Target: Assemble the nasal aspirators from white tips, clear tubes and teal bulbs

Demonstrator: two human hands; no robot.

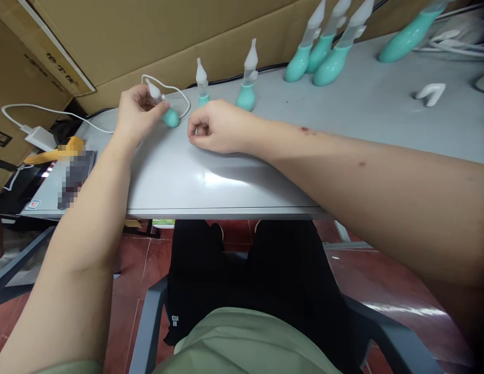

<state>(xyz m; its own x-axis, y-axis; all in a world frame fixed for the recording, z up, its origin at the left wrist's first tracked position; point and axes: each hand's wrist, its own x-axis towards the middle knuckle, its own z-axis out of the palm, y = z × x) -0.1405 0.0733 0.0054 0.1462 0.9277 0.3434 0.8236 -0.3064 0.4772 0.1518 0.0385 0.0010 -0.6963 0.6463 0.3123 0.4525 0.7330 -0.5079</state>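
Note:
My left hand [135, 113] is closed on a small teal device with a white translucent tip [168, 114], holding it tilted just above the grey table [234, 171]. A white cable [175, 89] loops from behind that device. My right hand [214, 127] rests on the table a little to the right, its fingers curled in; whether they pinch anything is hidden. Two more small teal devices [246, 78] stand upright just behind my hands.
Three larger teal devices [323, 49] stand at the back, with another [409, 34] lying at the far right near a white clip-like part [431, 93]. A white charger [39, 137] and a yellow object [60, 151] lie at the left. Cardboard boxes [148, 36] back the table.

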